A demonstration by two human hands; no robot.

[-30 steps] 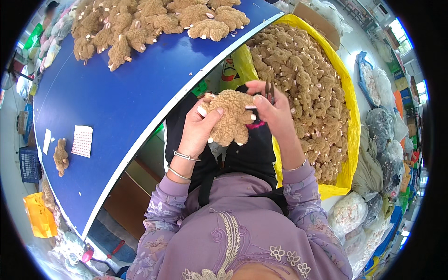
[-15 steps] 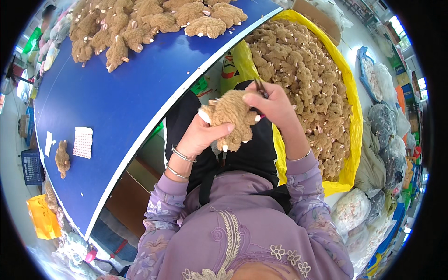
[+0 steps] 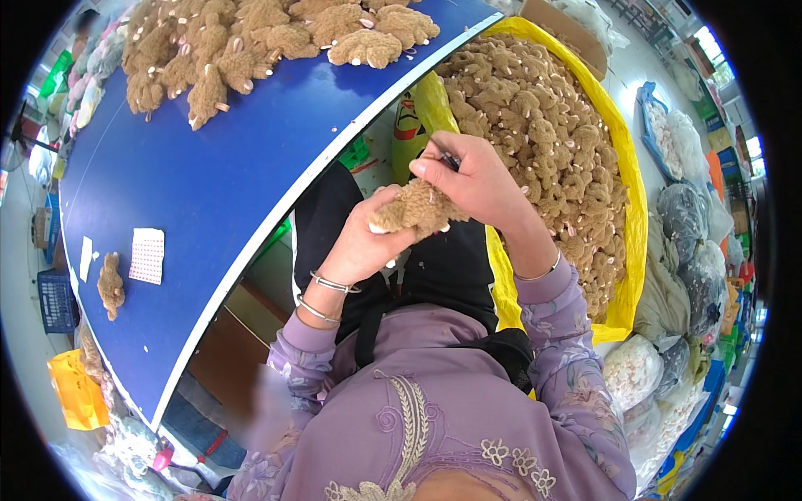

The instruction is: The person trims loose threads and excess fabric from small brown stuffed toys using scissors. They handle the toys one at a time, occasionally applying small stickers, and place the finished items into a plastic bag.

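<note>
A small brown plush toy [image 3: 420,208] with white-tipped limbs is in my left hand [image 3: 355,244], fingers wrapped round it above my lap. My right hand [image 3: 486,185] is closed on a small dark hand tool [image 3: 449,159], whose kind is mostly hidden by the fingers. The fingertips of that hand are against the toy's upper side. To the right, a yellow sack [image 3: 638,250] stands full of the same brown plush toys [image 3: 551,142]. More plush toys [image 3: 242,50] lie heaped at the far end of the blue table [image 3: 209,175].
A single plush toy [image 3: 110,285] lies beside a white printed sheet [image 3: 148,255] on the table's left. A blue crate [image 3: 58,301] and an orange bag [image 3: 77,388] stand past that edge. Filled clear bags [image 3: 632,373] line the right side.
The plush toy has been turned in my left hand and now shows a narrower side. My right hand has shifted slightly left, over the toy's top, with the tool still in it.
</note>
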